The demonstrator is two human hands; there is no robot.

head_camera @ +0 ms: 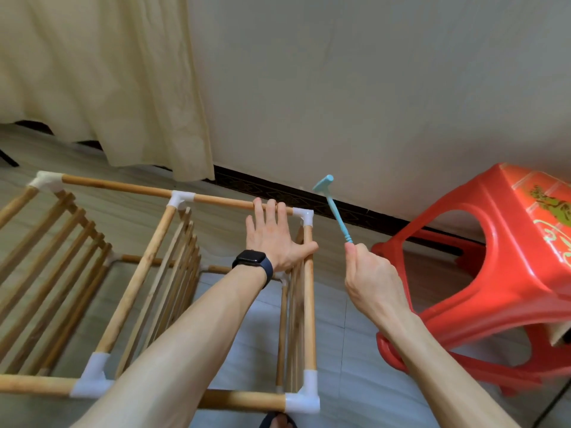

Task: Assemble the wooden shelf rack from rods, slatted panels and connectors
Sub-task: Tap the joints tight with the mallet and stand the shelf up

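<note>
Curtain cloth of pale cream hangs behind the left end of the wooden rack, which rests on the tiled floor. At the rack's left a slatted panel stands on edge between the rods. A second panel stands at the rack's middle, and a third closes its right end. White connectors join the rods at each visible corner and at the middle joints.

The left hand, with a dark watch on its wrist, lies flat and unclenched on the rack's far right corner. Its straight fingers rest across the far top rod just left of the corner connector, and its spread thumb touches the right end rod. It grasps nothing.

Just right of that corner, clear of the rack, a light blue hammer is held up in the air, head uppermost and tilted toward the rack. The right hand is clenched round the lower end of its handle, thumb on top. Farther right of the rack, a red plastic stool sits on the floor beside the wall.
</note>
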